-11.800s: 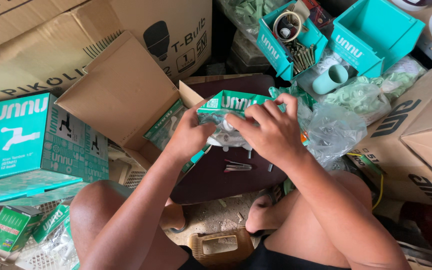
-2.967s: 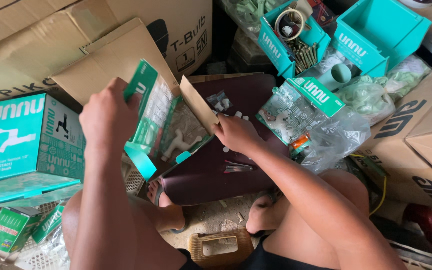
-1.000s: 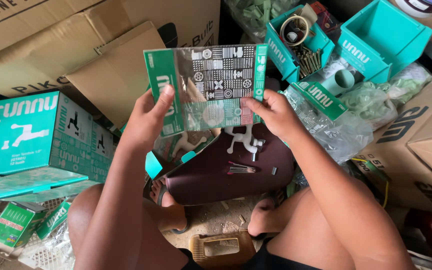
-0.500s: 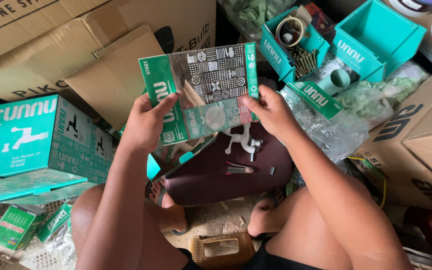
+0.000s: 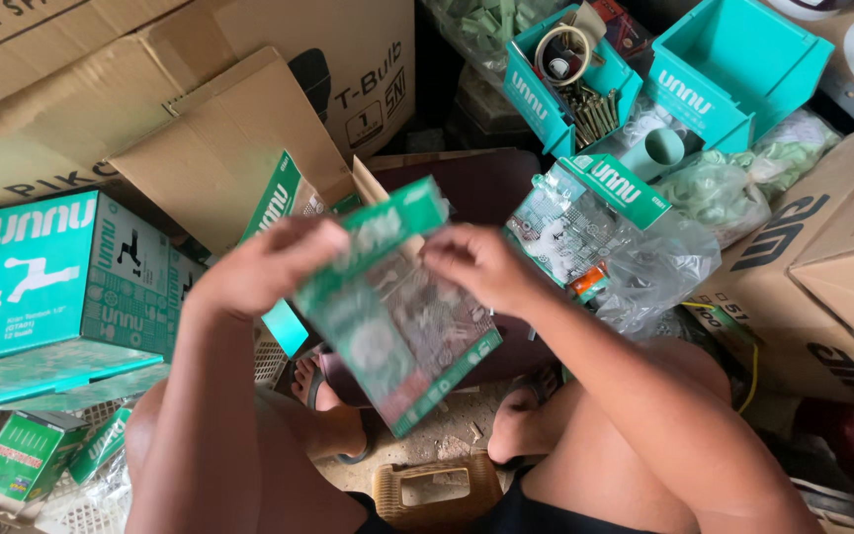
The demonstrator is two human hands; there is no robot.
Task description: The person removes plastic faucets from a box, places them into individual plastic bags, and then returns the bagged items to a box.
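Teal-edged blister pack (image 5: 397, 316) is pinched at its top by left hand (image 5: 264, 267) and right hand (image 5: 481, 267); it is best kept taut and level between both grips.

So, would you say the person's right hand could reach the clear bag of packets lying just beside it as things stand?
Probably yes. The right hand is just left of the clear bag, with nothing between them. But it pinches the top of the green packet, shared with the left hand, so it must let go first.

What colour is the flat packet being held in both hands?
Teal green edges with a clear, patterned front, on the packet; it shows in the head view, a bit motion-blurred.
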